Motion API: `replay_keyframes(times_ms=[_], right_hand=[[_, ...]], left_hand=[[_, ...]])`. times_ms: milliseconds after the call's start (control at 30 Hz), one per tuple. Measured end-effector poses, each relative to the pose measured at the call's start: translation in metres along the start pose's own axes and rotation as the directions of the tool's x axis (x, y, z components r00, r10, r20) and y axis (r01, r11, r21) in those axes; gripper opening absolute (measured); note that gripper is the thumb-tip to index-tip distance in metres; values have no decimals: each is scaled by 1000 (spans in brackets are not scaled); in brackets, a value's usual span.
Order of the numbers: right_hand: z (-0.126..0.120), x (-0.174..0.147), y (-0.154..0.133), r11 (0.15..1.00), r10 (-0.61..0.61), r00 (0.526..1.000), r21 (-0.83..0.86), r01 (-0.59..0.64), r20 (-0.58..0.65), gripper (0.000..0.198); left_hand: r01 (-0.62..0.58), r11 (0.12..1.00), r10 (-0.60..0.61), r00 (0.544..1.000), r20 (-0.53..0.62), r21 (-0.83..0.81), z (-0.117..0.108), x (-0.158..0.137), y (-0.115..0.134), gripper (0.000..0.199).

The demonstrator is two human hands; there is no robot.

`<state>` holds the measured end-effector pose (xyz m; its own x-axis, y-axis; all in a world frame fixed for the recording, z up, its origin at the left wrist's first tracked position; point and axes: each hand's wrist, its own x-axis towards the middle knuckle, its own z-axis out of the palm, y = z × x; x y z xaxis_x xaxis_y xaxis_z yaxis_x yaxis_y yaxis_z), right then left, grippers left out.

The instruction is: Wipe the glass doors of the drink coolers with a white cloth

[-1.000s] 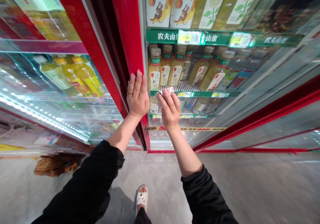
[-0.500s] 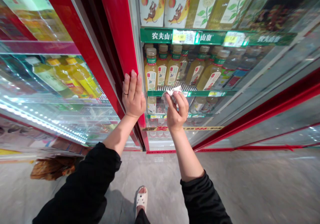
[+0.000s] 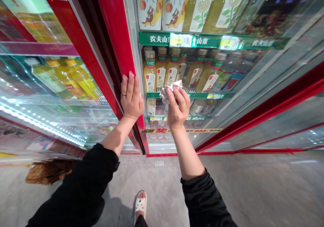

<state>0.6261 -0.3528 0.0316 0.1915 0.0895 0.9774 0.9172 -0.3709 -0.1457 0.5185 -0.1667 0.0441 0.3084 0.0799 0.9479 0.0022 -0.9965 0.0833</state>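
My left hand (image 3: 131,98) lies flat with its fingers stretched out against the red door frame (image 3: 117,34) of a drinks fridge. A ring shows on one finger. My right hand (image 3: 178,109) is closed on a crumpled white tissue (image 3: 172,88), held at the fridge's glass door. Behind that glass stand several tea bottles (image 3: 150,73) with green-banded necks. A green shelf strip (image 3: 215,95) runs level with the tissue, partly hidden by the hand.
To the left, a second fridge (image 3: 68,24) holds yellow-capped bottles (image 3: 81,78). Another red door frame (image 3: 265,109) slants across the right. Below is a grey floor (image 3: 162,186), with a foot in a white clog (image 3: 140,203) and a brown object (image 3: 49,171) at lower left.
The tissue now sticks up more above my right fingers, and that hand has shifted slightly. My left hand stays flat on the frame. The whole view has moved a little.
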Motion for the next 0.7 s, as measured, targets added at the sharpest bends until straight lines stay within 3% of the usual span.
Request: replay_keyframes(times_ms=[167,300,400,467,567,700], right_hand=[[-27,-22,19,973,-228,966,60,223,121,44],[-48,-28,44,987,-161,985,9,161,56,50],[-36,-14,46,996,-84,991,31,87,-104,54],[-20,-7,41,994,-66,990,74,76,-128,55],[-8,-13,35,991,-98,995,94,98,-9,53],[-25,-37,45,961,-253,964,134,241,83,48]], left_hand=[[-52,998,53,998,-37,38,4,3,-3,67],[64,998,-64,998,1,-7,4,6,-2,76],[114,993,-114,993,18,-22,3,8,0,81],[93,996,-93,996,6,-6,4,9,0,80],[59,998,-59,998,-24,21,6,8,-1,78],[36,998,-34,998,-47,51,6,8,-3,74]])
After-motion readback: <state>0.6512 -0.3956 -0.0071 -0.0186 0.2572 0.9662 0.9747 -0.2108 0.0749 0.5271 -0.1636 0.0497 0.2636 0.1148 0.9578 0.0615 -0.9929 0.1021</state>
